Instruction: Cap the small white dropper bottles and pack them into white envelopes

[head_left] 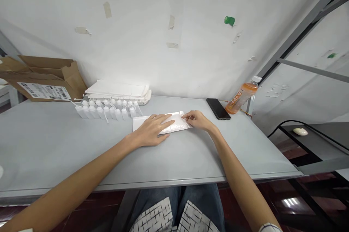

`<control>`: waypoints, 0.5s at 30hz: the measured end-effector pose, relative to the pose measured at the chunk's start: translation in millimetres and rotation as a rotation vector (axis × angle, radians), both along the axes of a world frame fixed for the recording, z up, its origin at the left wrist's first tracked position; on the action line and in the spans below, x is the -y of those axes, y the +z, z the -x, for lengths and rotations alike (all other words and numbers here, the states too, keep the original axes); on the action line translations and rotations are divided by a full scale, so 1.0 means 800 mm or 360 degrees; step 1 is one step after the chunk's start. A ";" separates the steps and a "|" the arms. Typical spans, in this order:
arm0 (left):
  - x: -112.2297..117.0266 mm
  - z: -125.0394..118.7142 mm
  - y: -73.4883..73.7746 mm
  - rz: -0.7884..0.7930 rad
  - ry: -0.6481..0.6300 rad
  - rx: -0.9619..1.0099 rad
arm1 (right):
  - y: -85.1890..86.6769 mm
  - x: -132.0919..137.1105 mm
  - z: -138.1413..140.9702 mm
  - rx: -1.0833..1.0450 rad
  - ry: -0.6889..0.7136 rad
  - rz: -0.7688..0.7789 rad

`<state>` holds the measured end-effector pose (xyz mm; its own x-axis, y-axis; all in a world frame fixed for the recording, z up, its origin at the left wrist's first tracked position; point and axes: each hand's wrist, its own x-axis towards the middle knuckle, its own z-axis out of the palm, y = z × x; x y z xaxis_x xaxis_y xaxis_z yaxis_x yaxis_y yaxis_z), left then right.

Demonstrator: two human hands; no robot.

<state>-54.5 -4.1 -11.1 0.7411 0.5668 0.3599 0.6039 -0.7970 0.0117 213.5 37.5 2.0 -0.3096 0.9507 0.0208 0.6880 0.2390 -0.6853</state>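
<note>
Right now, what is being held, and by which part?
A white mailer: the right hand has it in a fingertip grip at its right end; the left hand presses flat on it.

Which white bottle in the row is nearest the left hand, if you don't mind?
The bottle at the row's right end; the others sit farther from the left hand.

Free room and obstacles on the work surface. Open grey tabletop [51, 145] extends from the left hand [154, 129] and right hand [197, 120] to the front edge. A gap leads to the wall [163, 43] between the white envelope [178, 125] and the phone [218, 108]. Obstacles: the row of white bottles [106, 112], just beside the envelope; the white paper stack [117, 89] behind them; the cardboard box [46, 79] at far left; the orange drink bottle [241, 96] touching or nearly touching the phone.
</note>
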 end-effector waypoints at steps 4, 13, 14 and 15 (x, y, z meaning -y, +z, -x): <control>-0.002 0.006 0.014 -0.0119 0.0098 0.0052 | 0.011 0.003 -0.012 -0.0049 0.0243 0.0151; -0.004 0.006 0.018 -0.0312 0.0036 0.0313 | 0.015 0.000 -0.028 -0.0414 0.0204 0.0101; -0.002 0.005 0.018 -0.0328 0.0019 0.0338 | 0.015 0.000 -0.030 -0.0454 0.0189 0.0082; 0.000 0.003 0.019 -0.0341 -0.0001 0.0363 | 0.016 0.000 -0.032 -0.0488 0.0174 0.0071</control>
<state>-57.3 -4.0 4.1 0.6279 0.4596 0.6281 0.6045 -0.7963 -0.0217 239.0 37.2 15.1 -0.3958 0.9141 0.0881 0.4200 0.2655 -0.8678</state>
